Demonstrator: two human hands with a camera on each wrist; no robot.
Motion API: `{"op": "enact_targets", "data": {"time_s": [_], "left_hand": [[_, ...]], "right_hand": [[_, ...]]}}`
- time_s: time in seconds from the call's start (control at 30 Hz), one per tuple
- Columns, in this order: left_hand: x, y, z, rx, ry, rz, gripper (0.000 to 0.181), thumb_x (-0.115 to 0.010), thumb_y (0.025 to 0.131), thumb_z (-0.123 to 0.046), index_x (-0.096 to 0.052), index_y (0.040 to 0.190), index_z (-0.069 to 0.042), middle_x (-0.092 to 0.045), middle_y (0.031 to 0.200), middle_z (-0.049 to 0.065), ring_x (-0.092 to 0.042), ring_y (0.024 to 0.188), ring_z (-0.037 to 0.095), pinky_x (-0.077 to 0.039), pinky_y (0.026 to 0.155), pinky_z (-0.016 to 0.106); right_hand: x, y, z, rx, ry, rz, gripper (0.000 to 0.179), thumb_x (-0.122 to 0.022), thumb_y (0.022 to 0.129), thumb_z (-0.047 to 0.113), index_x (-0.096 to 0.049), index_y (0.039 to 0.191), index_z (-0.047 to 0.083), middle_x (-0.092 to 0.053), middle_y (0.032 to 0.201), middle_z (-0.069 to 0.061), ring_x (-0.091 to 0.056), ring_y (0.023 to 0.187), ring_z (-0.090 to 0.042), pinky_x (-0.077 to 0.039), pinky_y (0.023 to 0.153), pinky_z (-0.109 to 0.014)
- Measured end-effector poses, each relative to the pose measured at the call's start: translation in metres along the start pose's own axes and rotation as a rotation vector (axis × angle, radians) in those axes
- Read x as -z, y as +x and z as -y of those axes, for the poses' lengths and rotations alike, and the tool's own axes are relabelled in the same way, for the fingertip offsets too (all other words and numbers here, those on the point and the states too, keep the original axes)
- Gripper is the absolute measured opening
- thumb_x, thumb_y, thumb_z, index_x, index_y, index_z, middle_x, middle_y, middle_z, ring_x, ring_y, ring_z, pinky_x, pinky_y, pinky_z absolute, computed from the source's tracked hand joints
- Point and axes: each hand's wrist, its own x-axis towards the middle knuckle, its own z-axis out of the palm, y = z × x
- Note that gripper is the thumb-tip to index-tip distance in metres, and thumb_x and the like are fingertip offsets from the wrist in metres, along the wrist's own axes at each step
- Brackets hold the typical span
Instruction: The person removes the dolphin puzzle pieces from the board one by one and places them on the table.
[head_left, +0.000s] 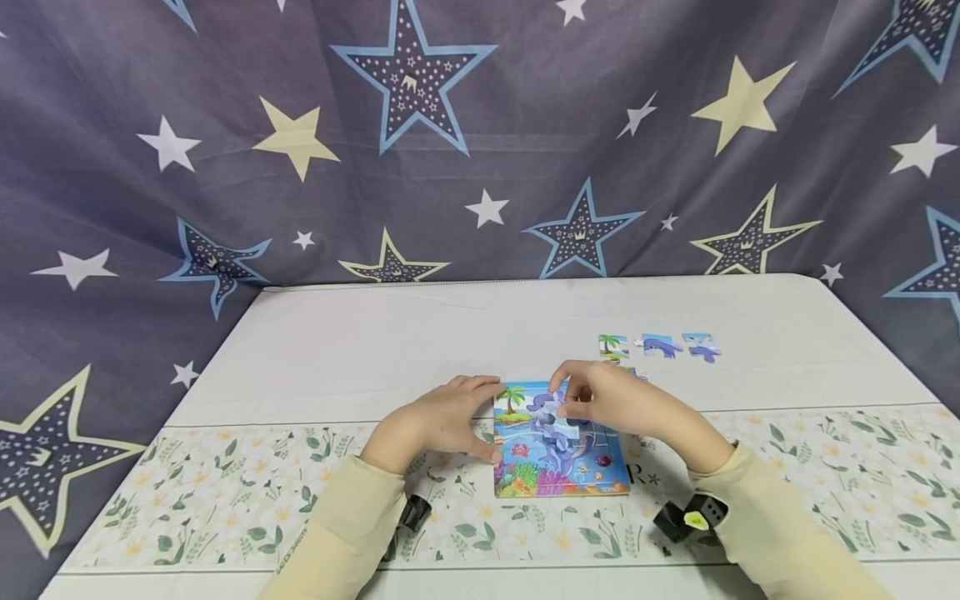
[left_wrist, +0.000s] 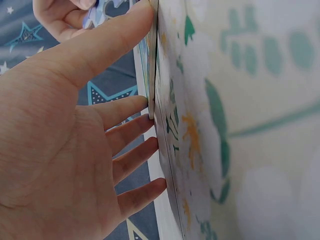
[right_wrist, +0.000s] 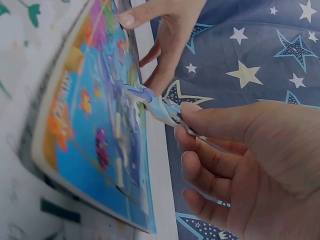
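Note:
A jigsaw puzzle (head_left: 517, 454) with a sea picture of dolphins, coral and a palm tree lies on the table. My left hand (head_left: 442, 417) rests along its left side, thumb and fingers spread. In the left wrist view, the thumb (left_wrist: 112, 42) touches the puzzle's edge and the straight fingers reach down beside it. My right hand (head_left: 626, 398) pinches a puzzle piece (right_wrist: 161, 109) between thumb and fingertips. That piece is tilted, right over the puzzle's middle, where a pale gap shows among the fitted pieces. Part of the puzzle's upper right is hidden by the right hand.
Loose puzzle pieces lie behind the right hand: one with a palm tree (head_left: 612, 346), one with a dolphin (head_left: 660, 347) and a blue one (head_left: 702, 345). A floral strip (head_left: 247, 492) crosses the white table (head_left: 390, 350). A star-patterned curtain (head_left: 465, 233) hangs behind.

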Motion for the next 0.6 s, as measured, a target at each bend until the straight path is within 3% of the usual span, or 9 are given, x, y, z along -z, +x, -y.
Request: {"op": "enact_targets", "data": {"time_s": [0.6], "left_hand": [[0.0, -0.001, 0.0, -0.005, -0.011, 0.012, 0.097, -0.082, 0.079, -0.046, -0.032, 0.156, -0.016, -0.025, 0.162, 0.001, -0.023, 0.147, 0.025, -0.023, 0.118, 0.05]], "right_hand": [[0.028, -0.011, -0.01, -0.038, 0.017, -0.046, 0.024, -0.068, 0.094, 0.012, -0.06, 0.115, 0.002, -0.066, 0.08, 0.001, -0.063, 0.071, -0.019, -0.05, 0.062, -0.033]]}}
